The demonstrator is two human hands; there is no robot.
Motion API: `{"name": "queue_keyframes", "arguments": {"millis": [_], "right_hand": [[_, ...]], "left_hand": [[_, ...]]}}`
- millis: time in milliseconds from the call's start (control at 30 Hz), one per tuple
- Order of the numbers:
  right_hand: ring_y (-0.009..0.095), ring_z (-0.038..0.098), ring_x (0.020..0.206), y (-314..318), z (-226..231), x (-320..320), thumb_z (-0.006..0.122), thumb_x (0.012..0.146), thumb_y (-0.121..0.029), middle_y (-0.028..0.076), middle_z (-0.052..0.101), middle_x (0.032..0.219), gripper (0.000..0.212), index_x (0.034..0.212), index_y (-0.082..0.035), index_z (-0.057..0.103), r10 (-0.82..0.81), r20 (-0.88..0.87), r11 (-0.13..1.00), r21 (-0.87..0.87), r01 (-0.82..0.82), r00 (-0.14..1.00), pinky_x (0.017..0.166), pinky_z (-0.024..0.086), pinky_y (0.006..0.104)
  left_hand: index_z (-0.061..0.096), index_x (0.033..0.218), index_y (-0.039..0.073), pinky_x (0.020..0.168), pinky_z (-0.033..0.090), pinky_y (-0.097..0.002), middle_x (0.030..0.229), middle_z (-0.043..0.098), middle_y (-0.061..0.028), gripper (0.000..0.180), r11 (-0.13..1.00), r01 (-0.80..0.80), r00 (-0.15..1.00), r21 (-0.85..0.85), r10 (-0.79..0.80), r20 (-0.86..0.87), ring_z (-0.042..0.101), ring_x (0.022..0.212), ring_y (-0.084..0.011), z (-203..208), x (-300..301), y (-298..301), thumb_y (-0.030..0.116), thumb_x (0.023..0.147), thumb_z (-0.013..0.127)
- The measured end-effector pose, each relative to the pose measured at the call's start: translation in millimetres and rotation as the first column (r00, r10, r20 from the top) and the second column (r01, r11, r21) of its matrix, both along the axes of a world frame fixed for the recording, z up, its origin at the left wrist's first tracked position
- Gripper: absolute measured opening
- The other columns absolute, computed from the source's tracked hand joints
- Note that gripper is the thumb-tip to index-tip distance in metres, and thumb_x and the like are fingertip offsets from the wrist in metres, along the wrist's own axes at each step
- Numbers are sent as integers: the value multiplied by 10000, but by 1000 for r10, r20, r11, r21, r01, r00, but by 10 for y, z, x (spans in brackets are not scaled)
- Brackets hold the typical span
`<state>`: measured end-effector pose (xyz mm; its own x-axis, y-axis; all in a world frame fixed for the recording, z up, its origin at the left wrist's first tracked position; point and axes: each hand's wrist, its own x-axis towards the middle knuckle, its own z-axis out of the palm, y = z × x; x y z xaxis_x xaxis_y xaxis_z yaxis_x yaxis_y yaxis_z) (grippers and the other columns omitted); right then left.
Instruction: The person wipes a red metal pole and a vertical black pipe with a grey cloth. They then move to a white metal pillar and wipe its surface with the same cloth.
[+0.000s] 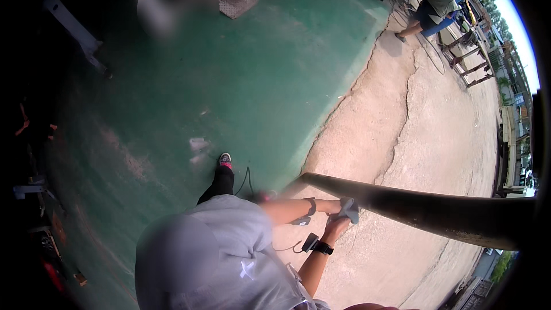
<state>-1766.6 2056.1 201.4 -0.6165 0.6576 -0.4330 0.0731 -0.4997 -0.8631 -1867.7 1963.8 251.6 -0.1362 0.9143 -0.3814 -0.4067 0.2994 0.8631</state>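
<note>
My left hand and my right hand are close together, right of my grey-shirted body. Between them is a small grey-blue cloth, gripped by both; it hides the left fingertips. Its exact kind is hard to make out. Each of my wrists carries a dark strap with a small black box, the clearer box being on the right wrist. Just past the cloth, a thick dark pole slants across to the right edge. I cannot tell whether the cloth touches it.
Green floor meets cracked pale concrete along a rough edge. My shoe stands on the green, near a thin black cable. A metal plate lies far off. Another person bends beside a metal rack.
</note>
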Motion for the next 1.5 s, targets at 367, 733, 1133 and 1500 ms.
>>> {"name": "queue_keyframes", "arguments": {"millis": [367, 733, 1133, 1500], "right_hand": [[220, 543, 905, -2358, 287, -1576, 479, 859, -194, 107, 568, 1001, 302, 1059, 28, 525, 679, 84, 685, 285, -671, 729, 782, 441, 335], [190, 473, 1040, -4827, 993, -3101, 379, 922, -288, 96, 512, 1124, 396, 1172, 9, 462, 976, -150, 217, 634, -743, 156, 891, 385, 316], [146, 560, 892, -5198, 923, -3553, 526, 876, -60, 61, 591, 956, 171, 1033, 4, 546, 986, -162, 23, 350, -936, -36, 827, 455, 296], [161, 565, 842, -5801, 499, -4346, 607, 758, 30, 83, 558, 876, 319, 1040, -31, 472, 993, -22, 118, 210, -970, 116, 665, 503, 269]], "left_hand": [[563, 1050, 9, 728, 466, -408, 912, 624, -196, 350, 663, -734, 670, -150, 668, -324, 603, 826, -327, -1079, -1169, -2749, 290, 863, 470], [500, 1198, 71, 690, 473, -311, 862, 651, -109, 363, 200, -975, 26, 95, 528, -849, 633, 818, -197, 1060, -881, -6242, 79, 842, 428], [420, 1263, 80, 740, 434, -407, 947, 597, -203, 432, -59, -981, -187, 183, 524, -831, 563, 841, -358, 1400, -172, -6225, 45, 839, 495], [529, 1059, 51, 778, 444, -410, 1047, 566, -188, 225, 146, -978, 198, -146, 469, -861, 551, 936, -355, 1152, -1092, -7132, 133, 863, 454]]}}
